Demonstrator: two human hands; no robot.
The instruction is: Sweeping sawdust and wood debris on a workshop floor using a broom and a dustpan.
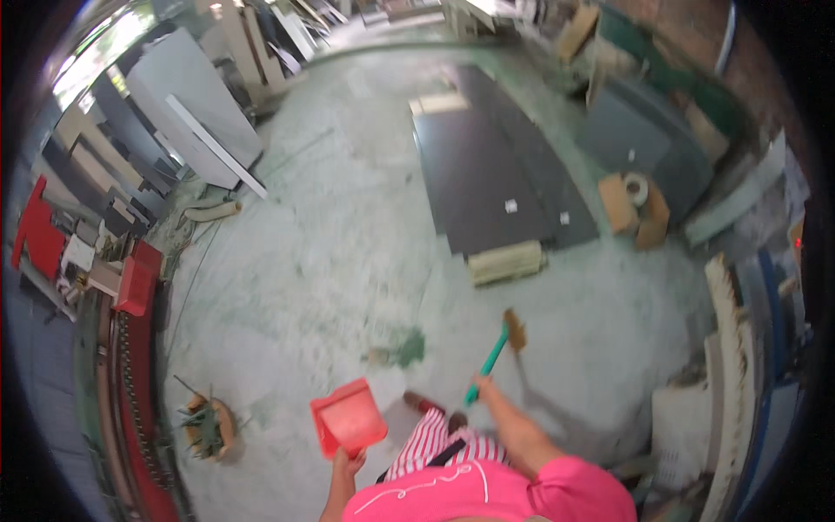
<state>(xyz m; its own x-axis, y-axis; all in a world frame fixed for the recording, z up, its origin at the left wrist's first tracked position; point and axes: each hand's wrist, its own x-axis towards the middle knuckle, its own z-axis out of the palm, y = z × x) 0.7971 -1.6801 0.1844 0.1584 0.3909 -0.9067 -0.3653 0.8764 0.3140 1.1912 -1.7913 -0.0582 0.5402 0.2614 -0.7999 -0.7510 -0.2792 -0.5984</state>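
A red dustpan is held at its near edge by my left hand, whose fingers are closed on it. Farther right, my right hand grips the green handle of a small hand broom. The broom's brown bristles point forward, away from me, above the grey floor. Between the two tools my shoes and striped trousers show. A patch of green debris lies on the floor ahead of the dustpan.
Dark flat panels lie ahead on a light bundle. An opened cardboard box stands right of them. A container of scraps sits at the left, beside a long red machine. Boards lean at the far left.
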